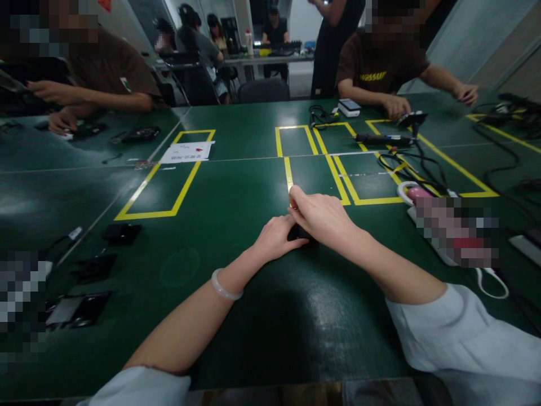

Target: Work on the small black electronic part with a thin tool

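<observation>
My left hand, with a pale bangle on its wrist, grips a small black object low over the green table. Its thumb lies along the near side, and most of the object is hidden by my hands. Above it, my right hand is closed in a pinch at the object's far left end. Whatever sits between those fingertips is too small and covered to name.
Yellow tape outlines mark the green table. Black parts lie at left, a white paper sheet beyond. To the right are a soldering-iron-like tool, cables and a pink item. Two people work across the table.
</observation>
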A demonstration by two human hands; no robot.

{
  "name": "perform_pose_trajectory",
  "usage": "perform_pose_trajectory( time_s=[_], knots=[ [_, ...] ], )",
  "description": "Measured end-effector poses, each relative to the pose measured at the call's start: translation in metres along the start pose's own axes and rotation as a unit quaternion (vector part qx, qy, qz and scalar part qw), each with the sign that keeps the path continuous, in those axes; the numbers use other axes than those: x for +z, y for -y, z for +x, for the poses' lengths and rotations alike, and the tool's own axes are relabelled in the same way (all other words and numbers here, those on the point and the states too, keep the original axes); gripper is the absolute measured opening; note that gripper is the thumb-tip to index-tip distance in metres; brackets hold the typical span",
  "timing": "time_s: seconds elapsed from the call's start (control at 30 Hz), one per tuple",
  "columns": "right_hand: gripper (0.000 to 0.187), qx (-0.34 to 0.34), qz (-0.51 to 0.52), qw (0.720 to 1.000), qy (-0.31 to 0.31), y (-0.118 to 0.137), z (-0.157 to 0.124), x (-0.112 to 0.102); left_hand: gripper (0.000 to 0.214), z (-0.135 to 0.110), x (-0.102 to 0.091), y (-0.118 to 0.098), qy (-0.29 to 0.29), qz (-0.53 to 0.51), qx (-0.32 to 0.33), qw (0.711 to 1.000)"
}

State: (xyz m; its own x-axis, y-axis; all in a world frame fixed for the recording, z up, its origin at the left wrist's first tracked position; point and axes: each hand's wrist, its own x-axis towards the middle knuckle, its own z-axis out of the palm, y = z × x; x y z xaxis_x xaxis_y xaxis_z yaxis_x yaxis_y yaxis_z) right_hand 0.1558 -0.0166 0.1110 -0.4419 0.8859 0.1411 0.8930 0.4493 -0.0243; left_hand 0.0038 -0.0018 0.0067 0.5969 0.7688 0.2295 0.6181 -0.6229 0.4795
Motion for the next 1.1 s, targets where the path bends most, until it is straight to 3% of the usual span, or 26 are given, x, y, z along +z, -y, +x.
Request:
perform_pose_trajectory(
  time_s=[0.33,1.1],
  knots=[
    [0.029,0.010,-0.017,1.000,-0.002,0.0040,0.0004,0.0012,0.048,0.0010,-0.0015,-0.0041,0.000,-0.006,0.009,1.000],
    [0.023,-0.011,-0.008,1.000,-0.013,-0.0024,-0.0022,0.0037,0.048,0.0017,-0.0002,-0.0003,0.001,0.008,-0.002,1.000]
  ],
)
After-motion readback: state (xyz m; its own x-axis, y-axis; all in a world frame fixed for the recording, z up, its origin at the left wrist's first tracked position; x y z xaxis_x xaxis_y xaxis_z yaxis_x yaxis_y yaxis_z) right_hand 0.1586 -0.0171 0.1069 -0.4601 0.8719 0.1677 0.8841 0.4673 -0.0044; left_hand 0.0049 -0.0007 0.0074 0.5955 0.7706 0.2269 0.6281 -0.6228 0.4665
